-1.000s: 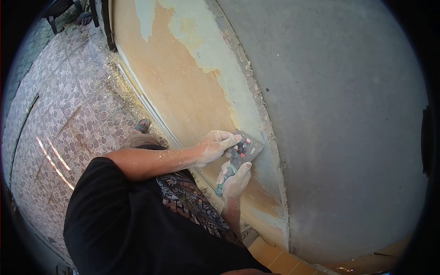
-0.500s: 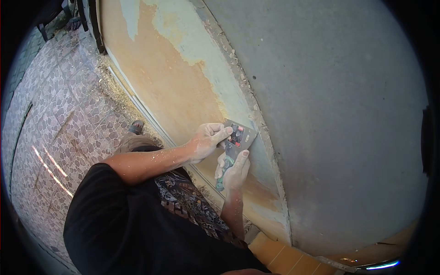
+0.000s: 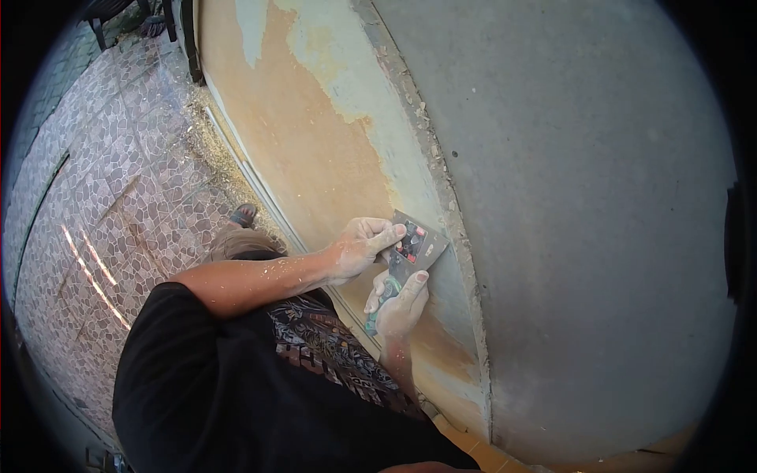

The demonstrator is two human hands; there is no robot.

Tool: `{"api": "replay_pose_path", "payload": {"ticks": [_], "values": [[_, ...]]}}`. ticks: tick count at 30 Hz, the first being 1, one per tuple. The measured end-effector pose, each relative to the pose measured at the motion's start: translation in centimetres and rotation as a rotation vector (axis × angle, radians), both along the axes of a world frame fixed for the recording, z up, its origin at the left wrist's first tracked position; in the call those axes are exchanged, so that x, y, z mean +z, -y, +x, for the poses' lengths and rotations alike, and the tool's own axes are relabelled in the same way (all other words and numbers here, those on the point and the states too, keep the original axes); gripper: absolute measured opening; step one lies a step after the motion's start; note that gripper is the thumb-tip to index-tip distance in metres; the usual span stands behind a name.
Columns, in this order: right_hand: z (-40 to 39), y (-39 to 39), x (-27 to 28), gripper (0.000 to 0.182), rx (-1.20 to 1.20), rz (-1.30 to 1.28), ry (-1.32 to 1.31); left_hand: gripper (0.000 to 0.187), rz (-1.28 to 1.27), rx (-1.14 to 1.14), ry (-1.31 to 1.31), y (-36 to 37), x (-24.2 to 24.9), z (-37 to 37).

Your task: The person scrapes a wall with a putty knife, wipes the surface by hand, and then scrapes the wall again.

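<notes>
A scraper with a wide grey blade (image 3: 430, 246), which carries a dark and red label, is held between my two dusty hands in front of the wall. My left hand (image 3: 363, 246) pinches the blade's left edge, thumb on the label side. Below it, my right hand (image 3: 404, 306) is wrapped round the green handle (image 3: 373, 322), its thumb lying near the base of the blade. Both hands are coated with pale dust, and flecks dot the left forearm.
The wall has a patchy orange and pale band (image 3: 315, 150), a rough ridge (image 3: 434, 150) and a grey surface (image 3: 583, 197). Yellowish scrapings (image 3: 209, 150) lie along its base on the patterned paving (image 3: 150, 189). A sandalled foot (image 3: 244, 214) is near a pale pipe (image 3: 252, 177).
The view has shifted slightly, so the wall and floor sit differently. The scraper is tilted a little more, and both hands keep their hold on it.
</notes>
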State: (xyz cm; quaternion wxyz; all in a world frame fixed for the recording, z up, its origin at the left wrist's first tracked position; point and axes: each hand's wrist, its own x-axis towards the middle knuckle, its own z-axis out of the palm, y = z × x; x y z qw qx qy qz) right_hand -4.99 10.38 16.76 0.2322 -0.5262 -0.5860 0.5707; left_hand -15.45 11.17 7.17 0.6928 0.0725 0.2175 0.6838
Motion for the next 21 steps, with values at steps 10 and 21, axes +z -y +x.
{"api": "replay_pose_path", "payload": {"ticks": [10,21], "values": [[-0.9,0.1,-0.3,0.056,-0.001,-0.033,-0.026,0.034,0.003,-0.005,-0.024,-0.3,0.9,-1.0],[0.8,1.6,0.1,0.06,-0.115,-0.05,-0.035,0.034,-0.047,-0.089,0.001,0.7,2.0,0.6]]}}
